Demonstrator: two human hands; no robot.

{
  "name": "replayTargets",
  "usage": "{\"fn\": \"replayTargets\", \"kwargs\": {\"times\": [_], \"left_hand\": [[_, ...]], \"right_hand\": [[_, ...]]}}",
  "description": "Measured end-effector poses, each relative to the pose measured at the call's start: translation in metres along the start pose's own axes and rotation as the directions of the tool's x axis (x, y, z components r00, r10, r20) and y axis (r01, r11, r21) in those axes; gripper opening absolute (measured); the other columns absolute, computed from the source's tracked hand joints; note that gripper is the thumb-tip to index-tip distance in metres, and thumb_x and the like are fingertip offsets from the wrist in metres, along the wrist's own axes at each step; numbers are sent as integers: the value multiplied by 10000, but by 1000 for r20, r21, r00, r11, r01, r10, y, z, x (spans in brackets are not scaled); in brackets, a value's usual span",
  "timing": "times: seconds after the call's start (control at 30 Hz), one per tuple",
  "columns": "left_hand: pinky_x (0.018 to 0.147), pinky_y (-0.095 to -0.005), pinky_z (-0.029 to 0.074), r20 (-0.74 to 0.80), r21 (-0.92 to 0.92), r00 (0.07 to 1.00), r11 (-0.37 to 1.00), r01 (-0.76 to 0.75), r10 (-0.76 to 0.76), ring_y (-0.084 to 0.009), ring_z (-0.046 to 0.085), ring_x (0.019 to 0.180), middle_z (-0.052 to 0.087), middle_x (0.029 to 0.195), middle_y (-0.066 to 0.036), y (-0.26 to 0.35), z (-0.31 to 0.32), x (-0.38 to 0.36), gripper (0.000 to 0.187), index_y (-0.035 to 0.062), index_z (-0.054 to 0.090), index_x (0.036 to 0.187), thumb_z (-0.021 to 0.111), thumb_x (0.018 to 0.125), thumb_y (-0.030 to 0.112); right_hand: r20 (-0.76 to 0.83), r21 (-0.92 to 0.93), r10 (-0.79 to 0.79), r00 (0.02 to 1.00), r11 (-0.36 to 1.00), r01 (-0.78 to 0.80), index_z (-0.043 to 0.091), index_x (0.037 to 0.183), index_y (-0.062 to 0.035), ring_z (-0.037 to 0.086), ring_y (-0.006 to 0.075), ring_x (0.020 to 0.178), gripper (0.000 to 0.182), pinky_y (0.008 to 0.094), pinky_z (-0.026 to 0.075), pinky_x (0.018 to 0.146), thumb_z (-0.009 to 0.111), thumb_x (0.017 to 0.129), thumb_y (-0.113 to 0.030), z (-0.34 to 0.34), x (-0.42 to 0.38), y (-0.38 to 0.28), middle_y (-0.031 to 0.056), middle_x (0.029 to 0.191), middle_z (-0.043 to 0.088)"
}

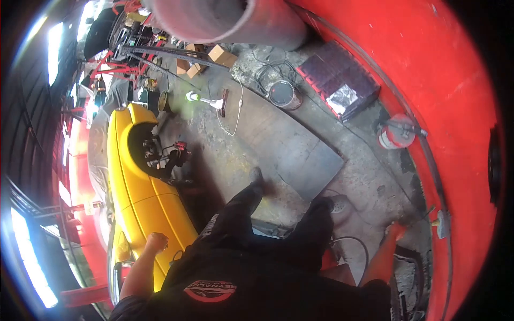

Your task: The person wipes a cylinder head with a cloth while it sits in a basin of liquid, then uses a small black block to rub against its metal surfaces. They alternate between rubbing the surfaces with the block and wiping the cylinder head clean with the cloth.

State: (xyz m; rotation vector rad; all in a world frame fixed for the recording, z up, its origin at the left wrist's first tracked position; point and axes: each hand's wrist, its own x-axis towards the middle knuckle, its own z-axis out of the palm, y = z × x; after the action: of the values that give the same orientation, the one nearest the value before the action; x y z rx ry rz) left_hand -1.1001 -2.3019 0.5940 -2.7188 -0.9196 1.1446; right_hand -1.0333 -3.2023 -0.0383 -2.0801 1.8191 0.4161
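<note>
My left hand (pixel 157 242) hangs at my left side, over the yellow car body (pixel 136 195), with its fingers curled in and nothing seen in them. My right hand (pixel 396 231) is out to my right above the concrete floor, blurred, so its fingers cannot be made out. Between and ahead of my feet lies a large flat metal sheet (pixel 289 144). Past it stand a round bucket (pixel 285 95) and a dark crate (pixel 340 80) with a silvery patch on top.
A work light (pixel 206 100) with a white cord lies on the floor ahead. Cardboard boxes (pixel 222 55) are farther off. A large grey cylinder (pixel 257 24) blocks the top. A red and white bucket (pixel 397 132) stands by the red wall (pixel 455 107). A hose curves near my right leg.
</note>
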Motion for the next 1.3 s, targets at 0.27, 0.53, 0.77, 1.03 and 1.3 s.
{"fn": "replayTargets", "kwargs": {"times": [0.27, 0.53, 0.77, 1.03, 1.3], "left_hand": [[635, -345, 569, 19, -236, 1000, 972, -8, 13, -210, 711, 664, 726, 746, -110, -68, 81, 61, 195, 82, 769, 906, 630, 871, 213], [856, -431, 550, -95, -626, 996, 778, -56, -4, -378, 686, 943, 714, 960, -197, -135, 116, 130, 272, 72, 753, 974, 644, 787, 237], [885, -406, 539, -102, -905, 942, 424, 45, -318, -375, 685, 971, 710, 1004, -213, -182, -5, 141, 272, 40, 736, 1050, 590, 849, 149], [875, -411, 535, -380, -849, 828, 511, -135, -412, -361, 681, 964, 708, 1010, -195, -231, -62, 196, 226, 18, 715, 1047, 612, 864, 101], [871, -333, 525, -200, -964, 663, 264, -3, -722, -272, 698, 935, 708, 945, -171, -304, -175, 220, 210, -14, 697, 1097, 590, 921, 28]], "right_hand": [[382, 159, -665, 642, 731, 664, 706, 952, -26, 673, 238, 854, 166, 359, 542, 758, 588, 841, -66, -32, -232, -103, 100, 943, 706], [428, 400, -744, 513, 665, 631, 694, 1016, 25, 640, 175, 752, 216, 311, 520, 693, 651, 820, -54, -72, -503, -242, 78, 830, 682], [644, 287, -731, 226, 504, 814, 703, 1072, 29, 622, 150, 777, 297, 297, 501, 725, 656, 932, -229, -79, -736, -343, 69, 875, 692], [737, 26, -663, 130, 220, 975, 704, 1069, 21, 651, 178, 879, 403, 341, 517, 796, 688, 925, -355, 40, -951, -421, 81, 929, 715], [920, 194, -321, -225, -126, 973, 701, 1163, -63, 676, 228, 979, 343, 348, 525, 879, 725, 861, -224, 129, -1146, -563, 108, 1059, 733]]}}
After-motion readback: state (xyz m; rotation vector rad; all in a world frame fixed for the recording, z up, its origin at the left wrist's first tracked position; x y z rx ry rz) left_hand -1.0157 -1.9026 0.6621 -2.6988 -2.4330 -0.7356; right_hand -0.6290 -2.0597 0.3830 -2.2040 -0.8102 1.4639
